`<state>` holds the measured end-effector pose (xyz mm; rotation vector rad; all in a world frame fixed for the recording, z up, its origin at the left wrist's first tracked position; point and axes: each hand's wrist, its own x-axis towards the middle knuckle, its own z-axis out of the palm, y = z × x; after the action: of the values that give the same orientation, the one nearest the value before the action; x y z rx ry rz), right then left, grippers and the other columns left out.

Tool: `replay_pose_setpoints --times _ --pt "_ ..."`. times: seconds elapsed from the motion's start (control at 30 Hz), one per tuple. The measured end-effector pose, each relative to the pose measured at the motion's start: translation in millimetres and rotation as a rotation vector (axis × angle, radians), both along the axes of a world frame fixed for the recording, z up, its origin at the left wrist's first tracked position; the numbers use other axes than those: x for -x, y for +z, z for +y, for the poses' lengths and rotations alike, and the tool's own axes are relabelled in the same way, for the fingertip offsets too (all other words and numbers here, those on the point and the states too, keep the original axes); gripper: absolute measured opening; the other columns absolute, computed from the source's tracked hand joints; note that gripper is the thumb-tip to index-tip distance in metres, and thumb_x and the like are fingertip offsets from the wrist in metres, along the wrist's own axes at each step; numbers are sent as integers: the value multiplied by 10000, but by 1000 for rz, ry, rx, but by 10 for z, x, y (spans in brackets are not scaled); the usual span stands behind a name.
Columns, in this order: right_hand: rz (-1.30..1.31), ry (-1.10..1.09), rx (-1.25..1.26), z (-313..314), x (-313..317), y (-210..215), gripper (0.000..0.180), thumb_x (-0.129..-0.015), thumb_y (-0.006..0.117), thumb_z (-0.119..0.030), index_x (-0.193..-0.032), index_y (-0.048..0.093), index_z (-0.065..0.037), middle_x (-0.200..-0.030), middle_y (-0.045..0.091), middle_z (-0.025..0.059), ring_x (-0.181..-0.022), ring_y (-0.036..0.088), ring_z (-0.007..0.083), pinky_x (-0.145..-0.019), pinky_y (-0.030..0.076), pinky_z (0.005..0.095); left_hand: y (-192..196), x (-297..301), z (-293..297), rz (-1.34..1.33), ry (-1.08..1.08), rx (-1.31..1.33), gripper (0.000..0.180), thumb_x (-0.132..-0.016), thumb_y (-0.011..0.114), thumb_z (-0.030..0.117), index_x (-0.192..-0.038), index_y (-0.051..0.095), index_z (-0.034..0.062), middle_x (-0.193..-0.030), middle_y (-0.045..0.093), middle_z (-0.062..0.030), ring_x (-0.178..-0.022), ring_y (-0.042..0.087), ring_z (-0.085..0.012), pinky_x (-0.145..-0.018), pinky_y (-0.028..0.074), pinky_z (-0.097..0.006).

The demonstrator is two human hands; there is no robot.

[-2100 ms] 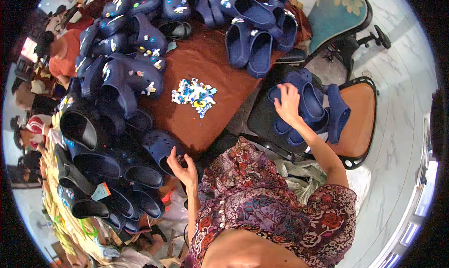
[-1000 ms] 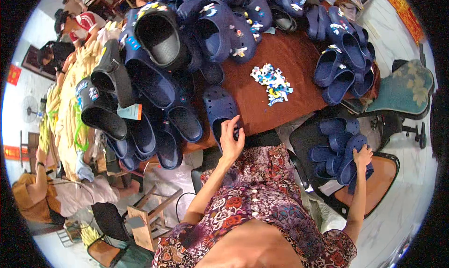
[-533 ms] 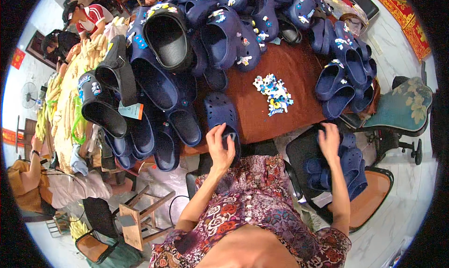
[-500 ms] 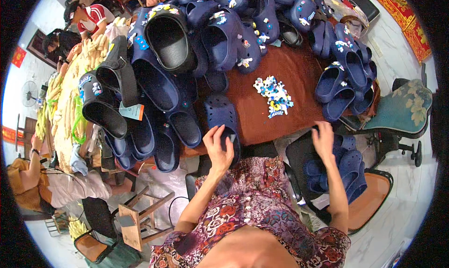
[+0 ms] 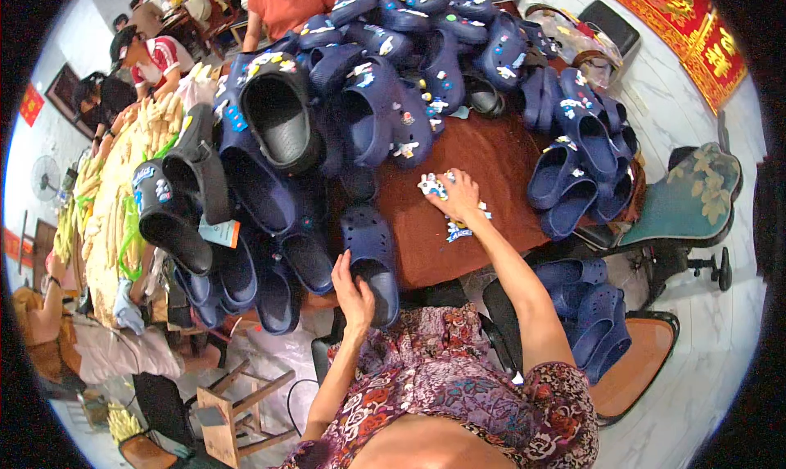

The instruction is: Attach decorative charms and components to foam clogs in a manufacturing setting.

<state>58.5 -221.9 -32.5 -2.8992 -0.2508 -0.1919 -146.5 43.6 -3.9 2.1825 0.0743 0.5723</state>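
A plain dark-blue clog (image 5: 369, 227), with holes across its toe, lies at the front edge of the brown-covered table (image 5: 499, 154), its heel toward me. My left hand (image 5: 355, 299) holds the left side of its heel, fingers along the outside. Farther right, my right hand (image 5: 461, 197) reaches over a small heap of white, blue and yellow shoe charms (image 5: 431, 186). Its fingers are bent down onto the charms. Which single pieces they grip is hidden. A blue lettered charm (image 5: 459, 234) shows below the wrist.
Decorated blue clogs (image 5: 366, 113) and a black clog (image 5: 280, 113) crowd the table's left and back. Another clog stack (image 5: 573, 178) stands at the right edge. Below are blue clogs (image 5: 596, 313) near a chair. Other people work behind a cream-coloured pile (image 5: 115, 223).
My right hand has moved from the table's front right edge up and left onto the charms. My left hand has shifted to the clog's left side. The view has tilted somewhat.
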Motion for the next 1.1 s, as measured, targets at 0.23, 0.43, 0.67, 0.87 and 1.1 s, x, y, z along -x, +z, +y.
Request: replay_pose_setpoints --times 0.23,0.43,0.67,0.87,1.1 --pt "22 50 -61 -50 147 17 627 -820 626 -559 -1311 575 -173 -1367 481 157 -1276 417 378 -980 393 537 -52 43 -82 -45 -15 81 674 -752 398 -145 -1404 436 22 -1383 459 -207 -1312 419 -364 -1136 293 -418" --pt "-261 76 -45 -106 214 138 676 -874 587 -532 -1412 476 -138 -1476 410 183 -1359 360 388 -1074 280 568 -65 28 -216 -38 -77 109 655 -757 401 -137 -1388 460 29 -1361 458 -225 -1296 427 -377 -1120 306 -428" --pt "-711 -219 -68 -1097 180 931 412 -749 601 -89 -1152 550 -15 -1151 532 183 -1136 484 382 -939 388 502 -59 -85 -289 -32 -114 127 636 -771 390 -138 -1381 464 25 -1349 473 -208 -1287 439 -363 -1123 307 -415" --pt "-442 -744 469 -2676 217 967 620 -804 584 -147 -1379 440 34 -1435 459 185 -1398 333 368 -1118 268 494 -72 -159 -315 -23 -128 176 591 -799 390 -119 -1371 465 10 -1347 482 -197 -1284 441 -351 -1125 304 -408" --pt "-582 -609 554 -2965 213 1071 191 -818 612 -93 -1008 637 -91 -979 605 83 -944 590 274 -882 411 434 -87 -264 -404 7 -161 311 494 -883 435 -8 -1374 474 19 -1349 463 -208 -1294 426 -355 -1122 309 -415"
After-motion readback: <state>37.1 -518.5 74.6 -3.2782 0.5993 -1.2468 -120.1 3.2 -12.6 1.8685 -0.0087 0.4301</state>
